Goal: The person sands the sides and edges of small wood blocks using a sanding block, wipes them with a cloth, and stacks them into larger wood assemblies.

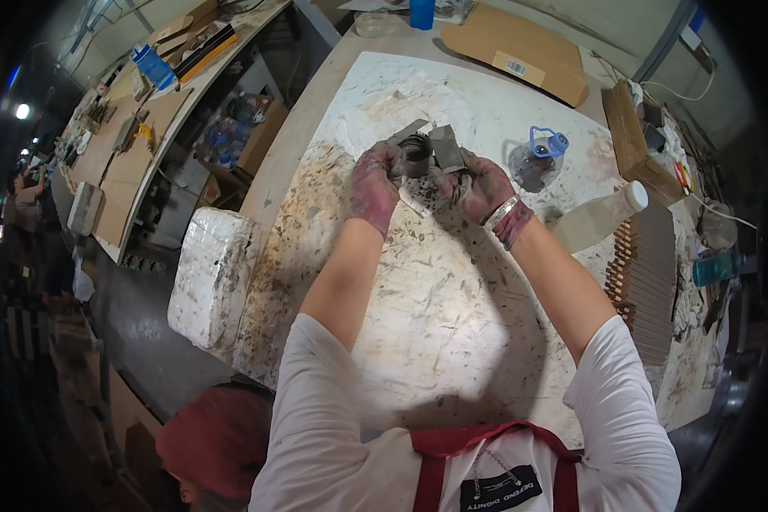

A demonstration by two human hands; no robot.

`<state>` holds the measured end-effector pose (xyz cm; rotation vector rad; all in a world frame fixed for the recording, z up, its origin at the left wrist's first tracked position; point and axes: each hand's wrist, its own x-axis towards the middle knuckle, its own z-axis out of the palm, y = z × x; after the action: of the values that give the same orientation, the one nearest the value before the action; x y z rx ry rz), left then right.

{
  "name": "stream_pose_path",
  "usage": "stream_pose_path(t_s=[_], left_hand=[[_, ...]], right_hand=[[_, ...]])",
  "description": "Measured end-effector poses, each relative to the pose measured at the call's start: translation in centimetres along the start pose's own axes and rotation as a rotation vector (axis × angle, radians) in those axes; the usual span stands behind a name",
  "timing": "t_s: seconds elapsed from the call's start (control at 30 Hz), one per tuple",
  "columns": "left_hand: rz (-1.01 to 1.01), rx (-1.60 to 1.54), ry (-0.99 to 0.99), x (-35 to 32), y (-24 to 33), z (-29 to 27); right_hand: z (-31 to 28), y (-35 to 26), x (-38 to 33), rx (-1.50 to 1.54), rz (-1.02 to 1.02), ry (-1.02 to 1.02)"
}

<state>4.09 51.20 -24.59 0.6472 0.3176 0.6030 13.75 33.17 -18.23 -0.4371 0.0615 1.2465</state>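
Both of my hands wear stained reddish gloves and meet over the upper middle of the white worktop. My left hand [375, 186] is closed around a black, ring-like round part [416, 151], whose dark opening faces up. Close beside it, my right hand [487, 189] grips a grey, flat rectangular piece [446, 147] that looks like a folded sheet. Another thin grey piece [409, 130] sticks out behind the round part; whether my left hand holds it too, I cannot tell. Dark crumbs [427, 198] lie on the surface under my hands.
Right of my hands stands a clear jug with a blue handle [536, 162]; a cloudy white-capped bottle [602, 218] is nearer. Stacked long grey strips [648, 290] line the right side. Flattened cardboard [516, 51] lies behind, a wrapped white block [212, 277] left. A person's red cap [218, 439] shows lower left.
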Motion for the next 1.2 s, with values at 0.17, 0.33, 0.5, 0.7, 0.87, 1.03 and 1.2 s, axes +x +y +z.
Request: stream_pose_path(t_s=[0.17, 0.33, 0.5, 0.7, 0.87, 1.03, 1.2], left_hand=[[0.104, 0.126, 0.027, -4.6, 1.1, 4.6], [0.082, 0.162, -0.010, -4.6, 2.2, 4.8], [0.140, 0.210, 0.126, -4.6, 1.5, 5.8], [0.000, 0.056, -0.063, -5.6, 0.9, 4.6], [0.148, 0.120, 0.057, -5.3, 0.8, 5.2], [0.083, 0.119, -0.017, -7.1, 1.0, 6.7], [0.157, 0.271, 0.090, -6.3, 1.4, 6.6]], right_hand=[[-0.6, 0.0, -0.1, 0.056, 0.068, -0.145], [-0.5, 0.6, -1.0, 0.108, 0.078, -0.230], [-1.6, 0.3, -0.8, 0.080, 0.110, -0.326], [-1.5, 0.0, -1.4, 0.100, 0.012, -0.277], [-1.4, 0.7, -2.0, 0.085, 0.065, -0.363], [-2.7, 0.0, -1.9, 0.018, 0.012, -0.334], [-1.1, 1.2, -2.8, -0.006, -0.023, -0.176]])
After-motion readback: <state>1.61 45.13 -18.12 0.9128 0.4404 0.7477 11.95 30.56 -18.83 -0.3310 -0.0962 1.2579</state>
